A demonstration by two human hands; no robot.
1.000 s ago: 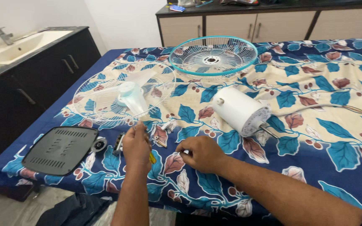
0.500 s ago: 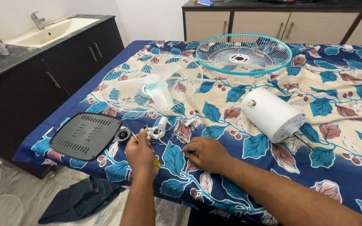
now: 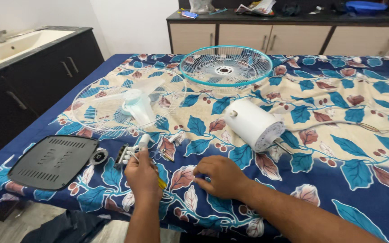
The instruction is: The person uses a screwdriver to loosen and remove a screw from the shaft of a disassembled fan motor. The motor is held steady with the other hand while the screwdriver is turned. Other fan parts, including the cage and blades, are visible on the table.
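My left hand (image 3: 143,176) is closed around a yellow-handled screwdriver (image 3: 161,183), its tip near a small white fan part (image 3: 131,152) on the leaf-print cloth. My right hand (image 3: 218,176) rests on the cloth beside it, fingers curled over a tiny item I cannot make out. The white fan motor housing (image 3: 254,124) lies on its side just beyond my right hand. A white wire guard with the pale fan blade (image 3: 129,104) on it lies to the left. A teal-rimmed fan guard (image 3: 225,66) lies farther back.
A dark grey vented base plate (image 3: 52,161) sits at the near left corner, a small round part (image 3: 98,156) beside it. Left of the table stand a dark cabinet and sink (image 3: 19,44). A cluttered counter (image 3: 293,13) runs along the back.
The view has swung back to the right and closer. Both hands stay on the cloth, the left one now nearer the small white part.
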